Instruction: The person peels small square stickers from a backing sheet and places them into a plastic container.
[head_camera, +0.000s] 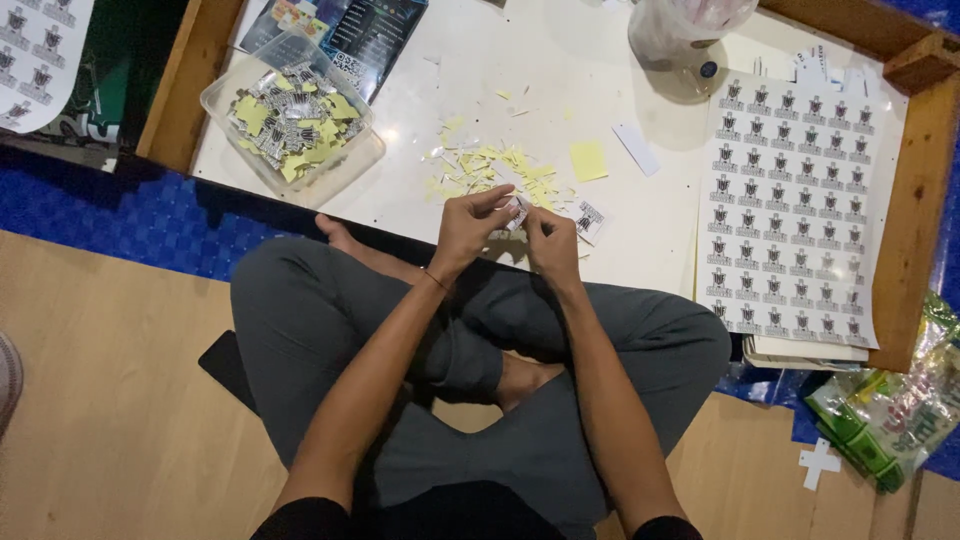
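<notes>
Fingertips of left hand (468, 228) and right hand (550, 240) pinch together on one small sticker (515, 210), held just above the near edge of the white table (420, 190). Yellow paper scraps (495, 170) lie just beyond; sticker sheet (790, 210) to the right, plastic tub (292, 118) left.

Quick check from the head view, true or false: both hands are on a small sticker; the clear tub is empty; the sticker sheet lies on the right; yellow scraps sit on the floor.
1. Both the left hand and right hand pinch one small sticker. True.
2. The clear tub is empty. False: it holds cut stickers and yellow backing bits.
3. The sticker sheet lies on the right. True.
4. The yellow scraps sit on the floor. False: they lie on the white table.
</notes>
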